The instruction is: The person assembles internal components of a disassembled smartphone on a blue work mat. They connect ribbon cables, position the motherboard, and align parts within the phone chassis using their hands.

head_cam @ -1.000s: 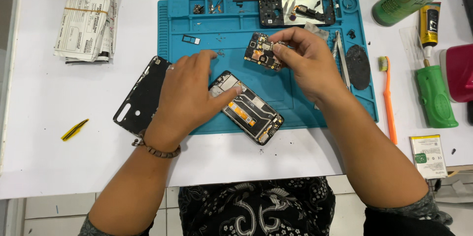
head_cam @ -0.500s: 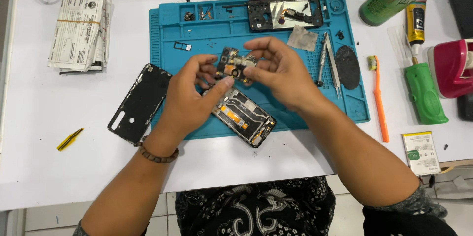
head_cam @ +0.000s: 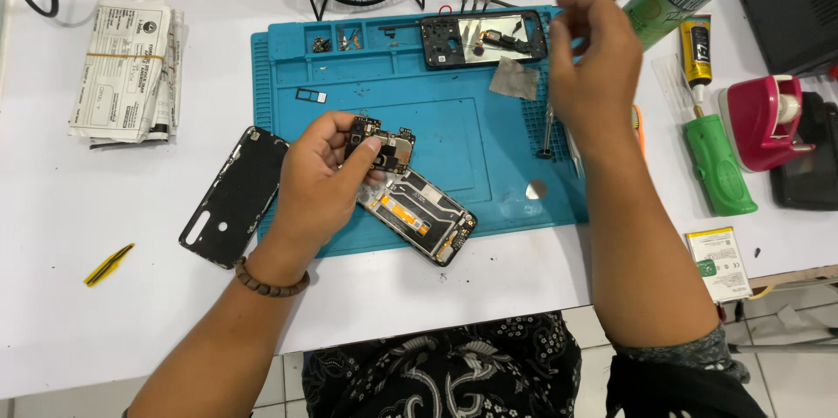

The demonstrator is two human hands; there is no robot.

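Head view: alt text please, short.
Left hand holds a circuit board over an opened phone on a blue mat. Right hand is raised near the mat's far right edge; whether it holds anything is unclear.

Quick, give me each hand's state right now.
Left hand: closed on the small circuit board.
Right hand: fingers curled above the blue mat; whether it holds anything cannot be told.

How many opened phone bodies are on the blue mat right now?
2. One opened phone frame lies at the mat's front edge, just under the left hand. A second phone shell sits along the blue mat's back edge. The right hand could hide more.
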